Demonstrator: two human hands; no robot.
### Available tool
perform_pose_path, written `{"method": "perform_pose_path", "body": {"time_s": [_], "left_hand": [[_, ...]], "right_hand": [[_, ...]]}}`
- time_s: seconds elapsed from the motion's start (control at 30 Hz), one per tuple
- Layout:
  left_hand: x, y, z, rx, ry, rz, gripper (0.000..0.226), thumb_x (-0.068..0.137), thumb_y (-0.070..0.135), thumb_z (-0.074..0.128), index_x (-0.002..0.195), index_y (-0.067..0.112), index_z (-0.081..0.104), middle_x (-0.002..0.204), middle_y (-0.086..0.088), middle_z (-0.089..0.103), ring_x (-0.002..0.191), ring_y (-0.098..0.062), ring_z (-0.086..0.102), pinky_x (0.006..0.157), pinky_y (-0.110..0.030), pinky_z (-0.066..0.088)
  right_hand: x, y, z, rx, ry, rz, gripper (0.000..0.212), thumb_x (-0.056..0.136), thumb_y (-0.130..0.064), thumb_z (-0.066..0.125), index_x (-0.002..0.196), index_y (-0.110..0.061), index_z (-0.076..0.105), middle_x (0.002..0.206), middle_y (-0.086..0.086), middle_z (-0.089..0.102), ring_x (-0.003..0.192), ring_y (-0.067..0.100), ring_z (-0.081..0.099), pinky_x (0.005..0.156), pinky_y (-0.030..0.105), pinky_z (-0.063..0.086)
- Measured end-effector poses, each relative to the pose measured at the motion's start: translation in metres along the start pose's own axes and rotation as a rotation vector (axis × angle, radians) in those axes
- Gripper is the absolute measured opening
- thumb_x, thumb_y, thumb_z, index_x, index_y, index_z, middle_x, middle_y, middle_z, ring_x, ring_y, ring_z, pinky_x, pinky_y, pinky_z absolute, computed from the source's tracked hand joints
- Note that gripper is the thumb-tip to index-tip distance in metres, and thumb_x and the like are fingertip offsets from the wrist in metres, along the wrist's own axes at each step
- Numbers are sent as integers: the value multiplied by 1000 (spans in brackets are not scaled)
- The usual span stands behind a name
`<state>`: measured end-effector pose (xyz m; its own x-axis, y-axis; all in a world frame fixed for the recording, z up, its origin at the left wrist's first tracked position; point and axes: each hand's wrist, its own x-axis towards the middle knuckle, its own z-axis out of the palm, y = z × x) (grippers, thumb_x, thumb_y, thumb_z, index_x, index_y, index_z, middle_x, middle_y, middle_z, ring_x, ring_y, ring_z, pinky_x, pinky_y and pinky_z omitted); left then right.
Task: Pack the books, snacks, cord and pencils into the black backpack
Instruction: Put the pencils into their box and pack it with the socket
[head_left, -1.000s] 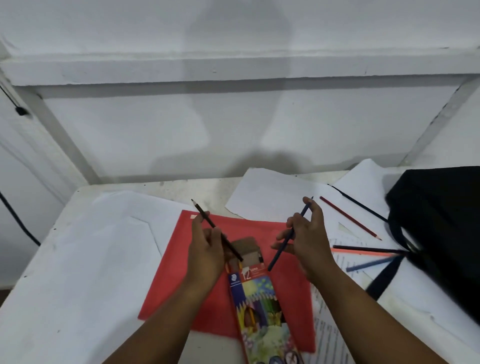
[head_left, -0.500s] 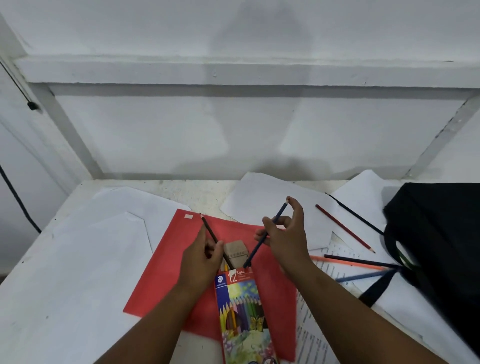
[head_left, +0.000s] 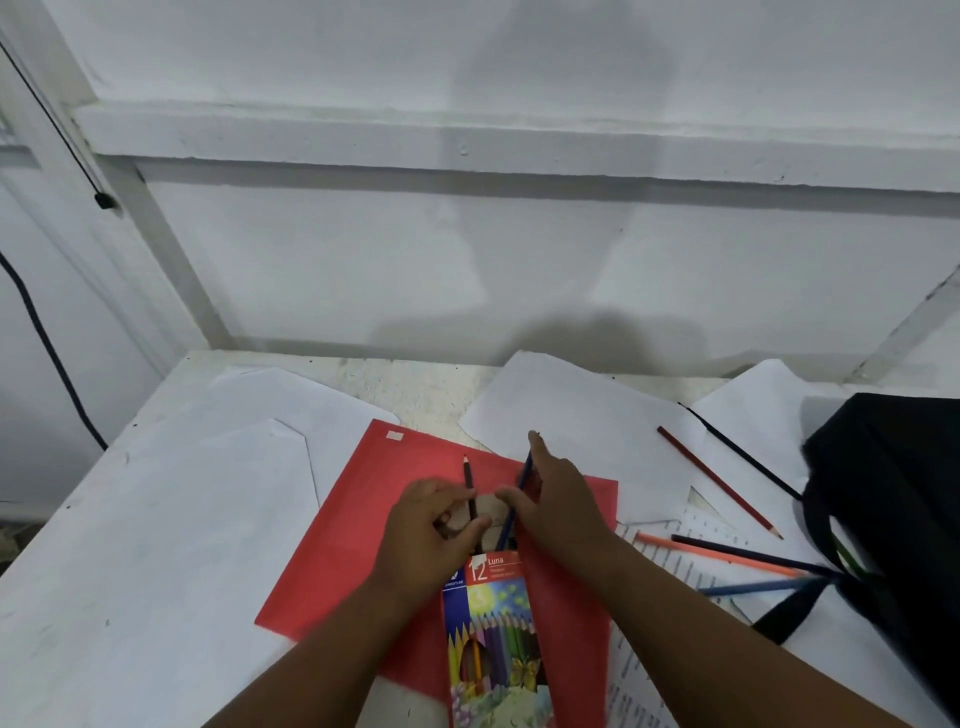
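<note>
Head view: the left hand (head_left: 434, 525) grips a dark pencil (head_left: 469, 475) at the open flap of the pencil box (head_left: 493, 639). The right hand (head_left: 556, 512) pinches a blue pencil (head_left: 524, 475), its lower end at the box mouth. The box lies on a red folder (head_left: 343, 540) on the table (head_left: 104, 597). Loose pencils, among them a red pencil (head_left: 717, 480) and an orange pencil (head_left: 717, 555), lie on white papers (head_left: 582, 415) to the right. The black backpack (head_left: 893, 499) sits at the table's right edge, beside those pencils.
</note>
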<state>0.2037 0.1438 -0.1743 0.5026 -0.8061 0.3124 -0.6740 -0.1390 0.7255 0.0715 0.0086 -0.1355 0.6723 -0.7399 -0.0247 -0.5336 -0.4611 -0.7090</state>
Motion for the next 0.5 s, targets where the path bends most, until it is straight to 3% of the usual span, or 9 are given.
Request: {"method": "perform_pose_path", "body": {"time_s": [0.07, 0.27, 0.4, 0.5], "left_hand": [[-1, 0, 1, -19, -22, 5, 30, 80, 45, 73, 102, 26, 78, 95, 13, 62, 97, -5, 55, 79, -21, 47], [-3, 2, -2, -83, -22, -3, 31, 82, 43, 62, 97, 23, 81, 110, 19, 60, 112, -2, 53, 90, -22, 50], [-4, 0, -3, -94, -29, -6, 18, 76, 33, 69, 90, 25, 77, 111, 18, 60, 114, -6, 55, 92, -23, 49], [-6, -1, -4, -81, -52, -27, 35, 72, 31, 75, 107, 29, 73, 131, 15, 55, 129, -3, 46, 102, -18, 40]], "right_hand": [[-3, 5, 4, -26, 13, -34, 82, 90, -39, 68, 155, -15, 24, 122, 6, 58, 107, 11, 47, 87, 18, 35], [-11, 21, 10, 0, 81, -111, 82, 88, -42, 69, 154, -18, 27, 121, 1, 56, 104, 7, 46, 83, 9, 34], [-13, 23, 12, 27, 94, -125, 87, 83, -52, 71, 151, -22, 27, 133, -4, 53, 117, 6, 47, 99, 23, 42], [-13, 24, 11, 37, 74, -126, 91, 76, -57, 73, 148, -25, 29, 128, -8, 56, 114, 4, 47, 98, 22, 42]]}}
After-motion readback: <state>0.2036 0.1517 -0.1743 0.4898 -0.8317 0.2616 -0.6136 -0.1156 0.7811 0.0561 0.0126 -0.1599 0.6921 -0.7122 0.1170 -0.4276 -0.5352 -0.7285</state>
